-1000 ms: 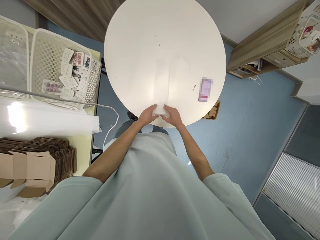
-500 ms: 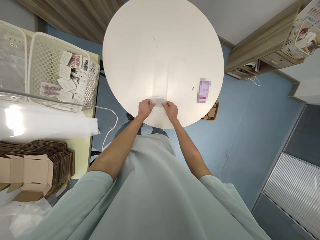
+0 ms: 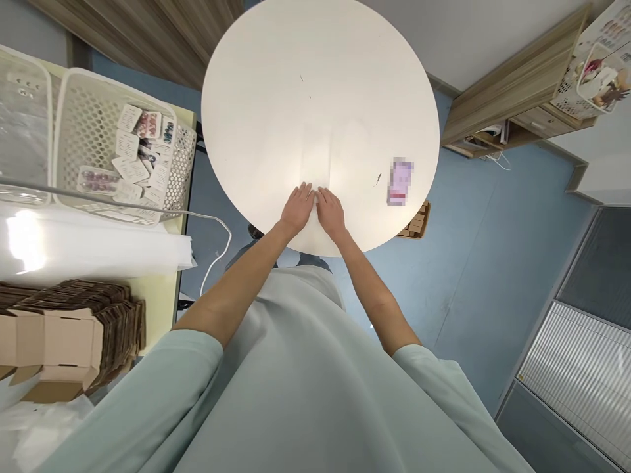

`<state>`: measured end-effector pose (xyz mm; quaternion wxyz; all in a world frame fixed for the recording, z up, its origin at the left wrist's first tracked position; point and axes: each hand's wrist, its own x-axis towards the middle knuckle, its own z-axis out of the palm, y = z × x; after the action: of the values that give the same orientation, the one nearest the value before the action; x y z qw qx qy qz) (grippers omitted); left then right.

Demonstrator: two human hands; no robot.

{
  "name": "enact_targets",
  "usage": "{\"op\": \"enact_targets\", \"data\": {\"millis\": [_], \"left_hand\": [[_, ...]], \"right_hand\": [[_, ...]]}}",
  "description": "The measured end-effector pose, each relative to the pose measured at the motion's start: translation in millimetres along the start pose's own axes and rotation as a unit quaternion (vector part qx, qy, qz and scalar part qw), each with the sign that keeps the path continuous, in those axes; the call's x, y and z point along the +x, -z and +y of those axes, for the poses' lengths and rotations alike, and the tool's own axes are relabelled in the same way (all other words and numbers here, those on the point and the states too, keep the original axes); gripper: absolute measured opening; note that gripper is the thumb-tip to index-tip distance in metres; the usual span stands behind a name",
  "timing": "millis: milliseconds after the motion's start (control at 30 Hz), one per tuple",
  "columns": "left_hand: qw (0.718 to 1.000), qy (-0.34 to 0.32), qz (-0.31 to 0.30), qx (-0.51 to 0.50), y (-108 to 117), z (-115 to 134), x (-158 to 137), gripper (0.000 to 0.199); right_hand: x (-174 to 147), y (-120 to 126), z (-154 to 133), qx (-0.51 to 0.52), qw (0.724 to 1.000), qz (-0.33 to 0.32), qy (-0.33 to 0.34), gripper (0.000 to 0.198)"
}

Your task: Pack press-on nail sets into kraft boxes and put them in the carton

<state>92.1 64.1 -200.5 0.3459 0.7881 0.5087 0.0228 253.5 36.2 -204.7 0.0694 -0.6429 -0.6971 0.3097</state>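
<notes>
My left hand (image 3: 298, 209) and my right hand (image 3: 330, 211) lie side by side near the front edge of a round white table (image 3: 256, 98). Their fingers are stretched out flat and pointing away from me, with the fingertips almost meeting. Under and beyond the fingertips runs a thin, pale, see-through sheet (image 3: 316, 154), barely visible against the white top. Its near end is hidden beneath my hands. Neither hand grips anything that I can see.
A blurred purple item (image 3: 401, 180) lies at the table's right. On the left side table are a white basket (image 3: 91, 98) of carded packs, a white roll (image 3: 108, 249) and stacked flat cardboard boxes (image 3: 69, 341). A box of small cartons (image 3: 418, 223) sits below right.
My hands have let go of the sheet's folded near edge, which they were pinching. They have moved closer together and slightly forward, with fingers now laid flat.
</notes>
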Motion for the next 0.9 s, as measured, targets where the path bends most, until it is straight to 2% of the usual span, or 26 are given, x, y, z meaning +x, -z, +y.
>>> {"op": "enact_targets", "data": {"millis": [167, 333, 433, 500, 667, 900], "left_hand": [[0.998, -0.032, -0.043, 0.022, -4, -7, -10, 0.068], [0.994, -0.08, -0.073, 0.033, -12, -5, -65, 0.078], [0.991, -0.081, -0.094, 0.044, -19, -1, -95, 0.083], [0.99, -0.079, -0.105, 0.047, -24, 1, -104, 0.084], [0.994, -0.053, -0.088, 0.035, -23, -3, -92, 0.07], [0.995, -0.038, -0.084, 0.022, -7, -10, -66, 0.065]], "right_hand": [[-21, 2, 12, -0.018, 0.997, -0.041, 0.058, 0.064], [-65, -12, 14, -0.036, 0.995, -0.057, 0.069, 0.065], [-89, -20, 12, -0.052, 0.992, -0.067, 0.088, 0.062], [-98, -22, 12, -0.058, 0.991, -0.072, 0.101, 0.06], [-91, -11, 18, -0.035, 0.991, -0.061, 0.118, 0.061], [-69, 2, 10, 0.004, 0.996, -0.042, 0.073, 0.057]]}}
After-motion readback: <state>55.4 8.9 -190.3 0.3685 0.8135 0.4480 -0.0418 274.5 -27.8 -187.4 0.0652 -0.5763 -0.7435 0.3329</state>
